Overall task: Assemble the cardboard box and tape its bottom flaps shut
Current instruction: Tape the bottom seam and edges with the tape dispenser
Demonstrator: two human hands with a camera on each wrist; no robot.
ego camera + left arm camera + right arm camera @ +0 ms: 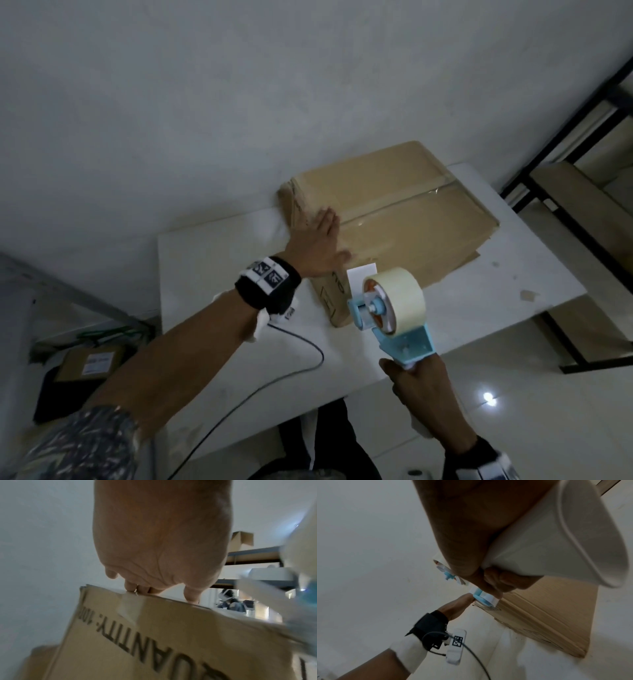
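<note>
The box (387, 219) is sitting on the white table (513, 291) with its bottom flaps facing up, and 1 strip of clear tape (404, 198) is already running along the centre seam. The left hand (320, 245) is lying flat on the near-left end of the top, fingers straight, most likely pinning the flaps and stopping the box from sliding while tape goes on.

The right hand (419, 390) is gripping the handle of the blue dispenser (394, 315), fingers curled tight around it, holding it just in front of the box's near side. A loose tape tail looks to be sticking up by the roll, so I'm guessing it's lining up another strip.

Head view is giving the whole layout. The left wrist cam is adding what it can't: the fingertips (192, 597) are hooking right over the top edge, a tape end is folding down the side, and "QUANTITY" is printed there. The right wrist cam is showing the clenched fingers (498, 580) on the handle plus the box's side, though the roll is mostly hidden behind the palm.
</note>
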